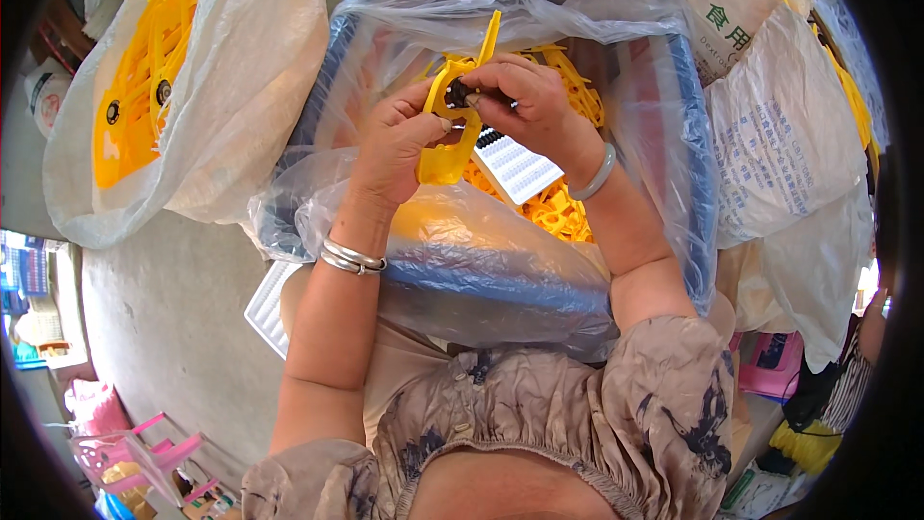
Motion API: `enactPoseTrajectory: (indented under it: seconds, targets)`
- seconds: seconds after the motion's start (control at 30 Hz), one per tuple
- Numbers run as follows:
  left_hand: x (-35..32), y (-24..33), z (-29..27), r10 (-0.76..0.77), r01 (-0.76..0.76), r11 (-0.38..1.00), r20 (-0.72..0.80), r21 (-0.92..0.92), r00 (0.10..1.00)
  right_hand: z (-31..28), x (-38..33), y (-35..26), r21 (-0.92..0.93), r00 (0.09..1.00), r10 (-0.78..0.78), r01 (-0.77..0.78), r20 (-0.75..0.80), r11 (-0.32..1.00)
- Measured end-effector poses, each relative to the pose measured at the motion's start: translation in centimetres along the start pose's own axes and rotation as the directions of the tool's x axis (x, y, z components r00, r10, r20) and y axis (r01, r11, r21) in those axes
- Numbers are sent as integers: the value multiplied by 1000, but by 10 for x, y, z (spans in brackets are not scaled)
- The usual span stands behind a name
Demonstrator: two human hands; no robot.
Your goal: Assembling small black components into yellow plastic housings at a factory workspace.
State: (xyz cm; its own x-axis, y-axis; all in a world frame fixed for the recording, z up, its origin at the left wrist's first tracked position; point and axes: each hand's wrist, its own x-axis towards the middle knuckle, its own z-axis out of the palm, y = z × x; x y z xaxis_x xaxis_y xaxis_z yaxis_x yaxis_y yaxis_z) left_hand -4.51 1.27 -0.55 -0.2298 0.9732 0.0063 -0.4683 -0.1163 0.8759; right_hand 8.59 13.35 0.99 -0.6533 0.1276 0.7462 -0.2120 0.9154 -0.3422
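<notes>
My left hand (390, 140) is closed on a yellow plastic part (444, 164), curved and flat with a long narrow tip pointing up and away. Against an opening in that part, the fingers of my right hand (535, 101) pinch a small round black piece (456, 92). Whether the piece is seated in the opening cannot be made out. Just below my hands, a white tray (525, 173) with rows of small slots holds several black pieces (488, 139) at its far end. It rests on a heap of loose yellow plastic parts (563, 212).
A blue and red crate (695, 135) lined with clear plastic film (462, 265) stands before me. At left, a white sack (279, 48) holds yellow parts with black round pieces. White printed sacks (789, 135) lean at right. A pink stool (144, 462) stands at lower left.
</notes>
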Motion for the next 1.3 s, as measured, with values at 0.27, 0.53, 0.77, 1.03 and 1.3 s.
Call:
enactPoseTrajectory:
  seconds: [0.27,0.53,0.77,1.03,1.3]
  targets:
    - [-1,-1,3,5,-4,1000,-40,25,999,8,-2,1,29,999,43,-44,23,999]
    - [-2,0,4,-12,12,1000,-53,-12,999,11,-4,0,-38,1000,-4,2,-30,999]
    - [-2,1,3,-19,19,999,-11,-40,1000,9,-6,-2,120,989,132,-123,-70,985]
    - [-2,-2,3,25,-27,999,-41,-42,999,12,-5,-3,40,994,90,-88,-69,995]
    - [-2,-6,10,201,-175,953,-85,249,976,14,-4,-8,-87,998,37,-41,-41,995]
